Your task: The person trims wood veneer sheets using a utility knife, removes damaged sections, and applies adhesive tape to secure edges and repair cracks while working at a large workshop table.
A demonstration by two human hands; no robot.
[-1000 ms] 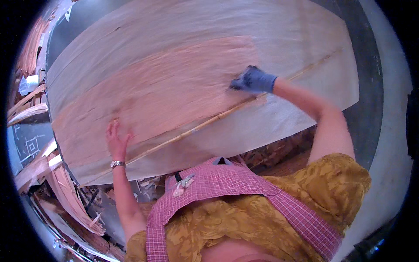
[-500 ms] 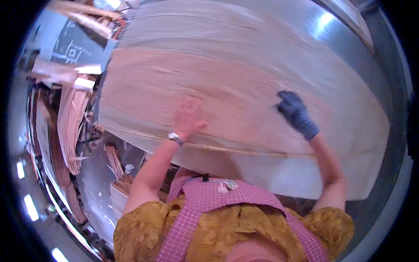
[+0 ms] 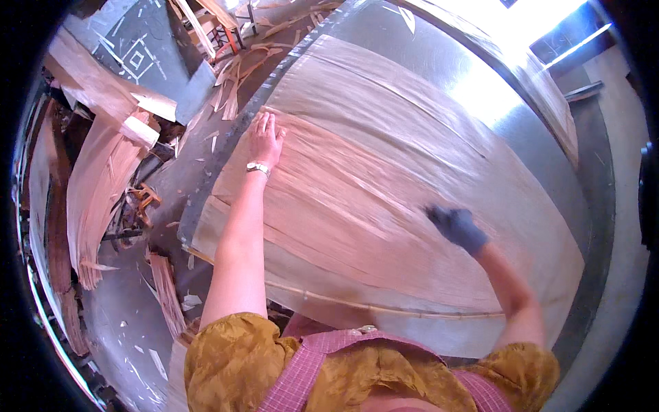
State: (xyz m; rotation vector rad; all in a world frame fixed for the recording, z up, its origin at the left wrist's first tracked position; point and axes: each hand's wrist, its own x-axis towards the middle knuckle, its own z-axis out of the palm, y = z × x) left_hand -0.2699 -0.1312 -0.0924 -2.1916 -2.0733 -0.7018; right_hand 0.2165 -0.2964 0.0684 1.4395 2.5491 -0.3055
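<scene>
A thin reddish-brown wood veneer sheet [image 3: 336, 199] lies over paler sheets [image 3: 384, 89] on a wide work surface, with long ripples running across it. My left hand [image 3: 266, 141], bare and with a watch [image 3: 258, 167] at the wrist, rests flat with its fingers stretched out by the sheet's far left corner. Over the right part of the veneer is my right hand [image 3: 458, 228] in a dark grey glove. Its fingers look bunched and closed; blur hides what they hold, if anything.
A thin strip [image 3: 384, 309] runs along the near side of the sheets. Bundles of veneer offcuts [image 3: 103, 199] stand at the left, with scraps on the floor [image 3: 130, 295]. Bare shiny metal [image 3: 439, 62] shows at the far side, beside another stack [image 3: 542, 103].
My left hand has moved away from me to the veneer's far left corner, its arm stretched out. The right hand still lies over the right part. The whole view has turned and shifted.
</scene>
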